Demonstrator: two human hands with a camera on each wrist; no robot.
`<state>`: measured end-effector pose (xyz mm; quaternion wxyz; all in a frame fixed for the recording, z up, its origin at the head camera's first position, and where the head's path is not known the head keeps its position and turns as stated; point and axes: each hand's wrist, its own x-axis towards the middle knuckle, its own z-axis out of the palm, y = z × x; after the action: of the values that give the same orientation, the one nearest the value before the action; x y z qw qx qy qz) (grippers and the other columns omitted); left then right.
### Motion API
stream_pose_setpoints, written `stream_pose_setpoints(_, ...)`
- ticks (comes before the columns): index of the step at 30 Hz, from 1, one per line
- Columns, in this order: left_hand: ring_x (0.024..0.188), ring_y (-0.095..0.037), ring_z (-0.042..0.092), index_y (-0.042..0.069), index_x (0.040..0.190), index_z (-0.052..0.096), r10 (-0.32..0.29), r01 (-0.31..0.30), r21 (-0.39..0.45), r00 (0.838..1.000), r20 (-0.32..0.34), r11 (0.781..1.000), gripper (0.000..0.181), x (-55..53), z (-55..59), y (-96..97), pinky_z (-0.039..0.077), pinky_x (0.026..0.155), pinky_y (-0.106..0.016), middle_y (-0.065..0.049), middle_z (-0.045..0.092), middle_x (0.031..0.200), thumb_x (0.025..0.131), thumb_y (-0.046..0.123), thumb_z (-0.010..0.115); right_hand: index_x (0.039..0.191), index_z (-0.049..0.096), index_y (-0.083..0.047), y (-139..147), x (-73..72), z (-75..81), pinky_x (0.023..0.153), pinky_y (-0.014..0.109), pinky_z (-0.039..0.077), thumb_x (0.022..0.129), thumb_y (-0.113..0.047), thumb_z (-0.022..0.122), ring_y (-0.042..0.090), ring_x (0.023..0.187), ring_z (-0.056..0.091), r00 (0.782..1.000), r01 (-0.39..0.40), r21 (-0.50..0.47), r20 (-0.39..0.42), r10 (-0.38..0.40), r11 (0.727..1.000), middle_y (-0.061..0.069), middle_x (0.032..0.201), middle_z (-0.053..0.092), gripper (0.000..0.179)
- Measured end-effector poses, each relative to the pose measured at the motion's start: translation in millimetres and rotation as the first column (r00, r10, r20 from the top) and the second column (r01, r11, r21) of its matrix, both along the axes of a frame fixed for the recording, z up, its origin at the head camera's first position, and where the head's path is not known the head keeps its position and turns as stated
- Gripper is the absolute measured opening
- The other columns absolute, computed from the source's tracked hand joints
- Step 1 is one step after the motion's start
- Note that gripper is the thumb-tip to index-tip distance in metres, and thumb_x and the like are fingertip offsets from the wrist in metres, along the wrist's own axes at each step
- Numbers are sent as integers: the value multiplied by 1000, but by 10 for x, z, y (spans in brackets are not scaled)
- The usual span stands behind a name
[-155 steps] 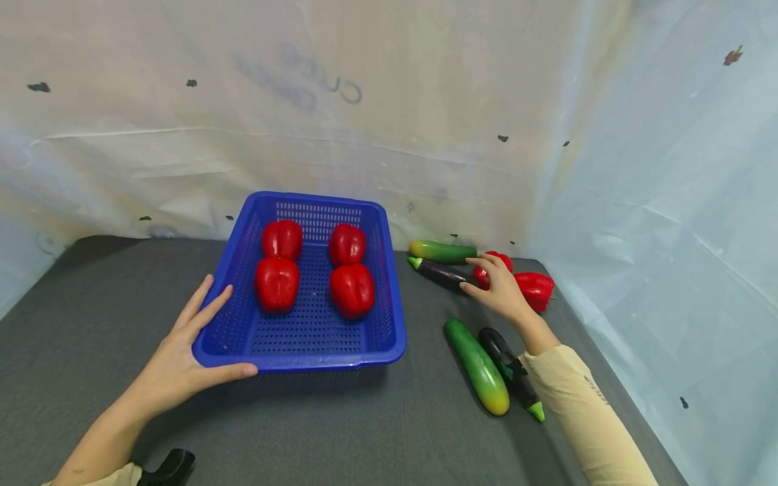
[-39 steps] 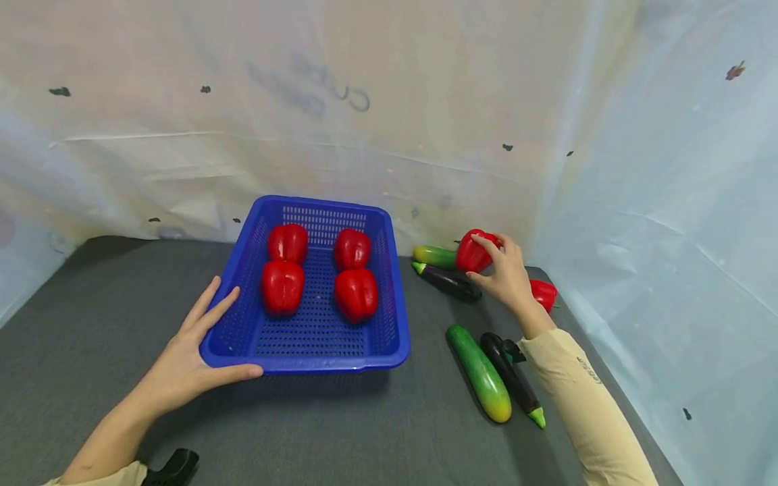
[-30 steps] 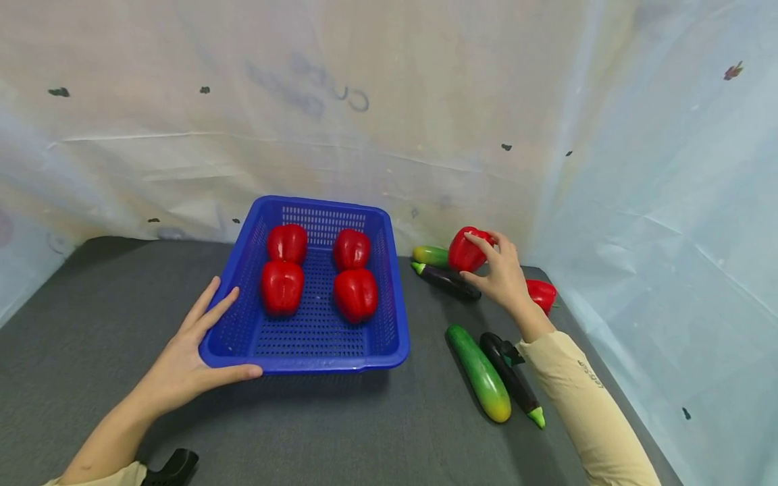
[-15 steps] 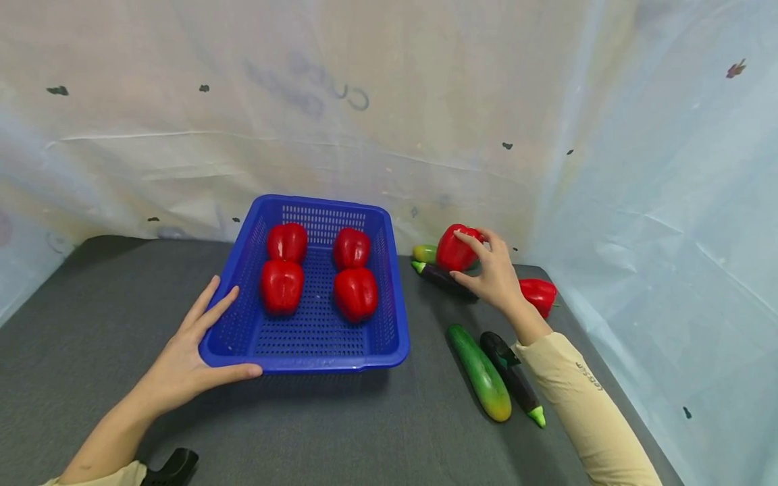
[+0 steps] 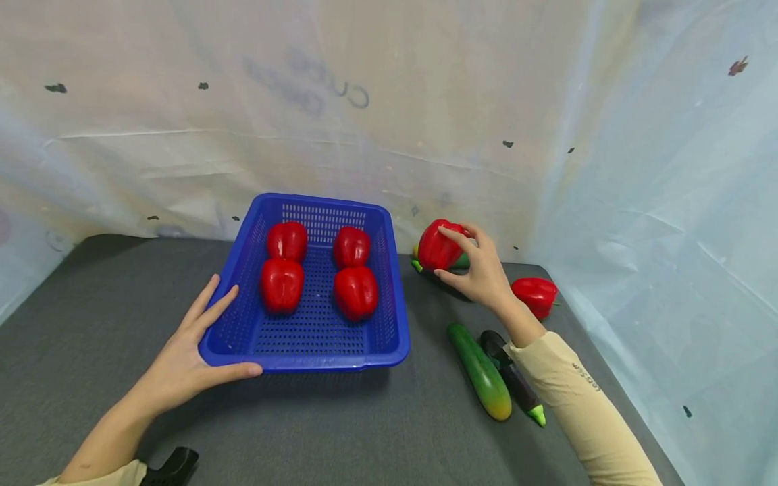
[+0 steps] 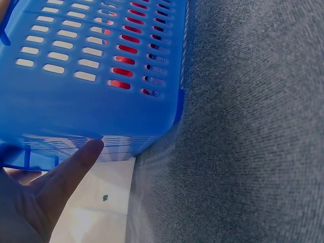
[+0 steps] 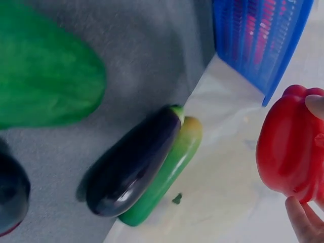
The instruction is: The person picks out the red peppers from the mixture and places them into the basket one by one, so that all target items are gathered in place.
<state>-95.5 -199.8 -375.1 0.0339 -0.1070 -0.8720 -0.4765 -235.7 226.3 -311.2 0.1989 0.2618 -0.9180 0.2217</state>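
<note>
While the right hand (image 5: 477, 270) pinches a glossy red bell pepper (image 5: 439, 246) between thumb and fingers, right of centre in the frame, the left hand (image 5: 182, 361) is spread wide at lower left, straight fingers against the side of a blue perforated plastic basket (image 5: 316, 363) and thumb on its near rim. The held pepper is at the right hand's fingertips, between that hand and the basket, well apart from the left hand. Inside the basket sit 4 red peppers (image 5: 282, 286) in 2 columns. At lower right, 1 long green zucchini (image 5: 480, 374) lies beside 1 dark purple eggplant (image 5: 516, 386) on the grey desk (image 5: 292, 432); another red pepper (image 5: 535, 295) rests farther right.
</note>
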Motion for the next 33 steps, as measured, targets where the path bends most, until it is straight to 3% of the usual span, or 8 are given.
stream_pose_setpoints(19, 142, -52, -2, 30, 154, 15, 1, -1, 3, 1000, 15, 1000, 108, 11, 3, 3, 19, 91, -82, 8, -15, 161, 71, 27, 84, 139, 51, -18, -299, 138, 66, 97, 56, 42, 76, -20, 81, 37, 131, 37, 994, -105, 28, -21, 105, 994, 18, 143, 39, 70)
stream_pose_setpoints(27, 141, -53, 0, 30, 154, 15, -7, 6, 18, 1000, 13, 1000, 109, 7, 5, -8, 22, 90, -81, 6, -15, 161, 71, 24, 84, 138, 51, -18, -413, 206, 115, 93, 50, 48, 76, -20, 82, 33, 127, 40, 988, -152, 37, -34, 153, 988, 16, 143, 40, 70)
stream_pose_setpoints(33, 141, -53, -1, 30, 154, 16, -4, 4, 13, 1000, 11, 1000, 109, 8, 2, -13, 20, 91, -81, 4, -14, 161, 70, 24, 84, 138, 52, -17, -515, 255, 132, 96, 49, 46, 76, -20, 82, 31, 128, 40, 981, -194, 12, -19, 195, 981, 16, 143, 40, 69)
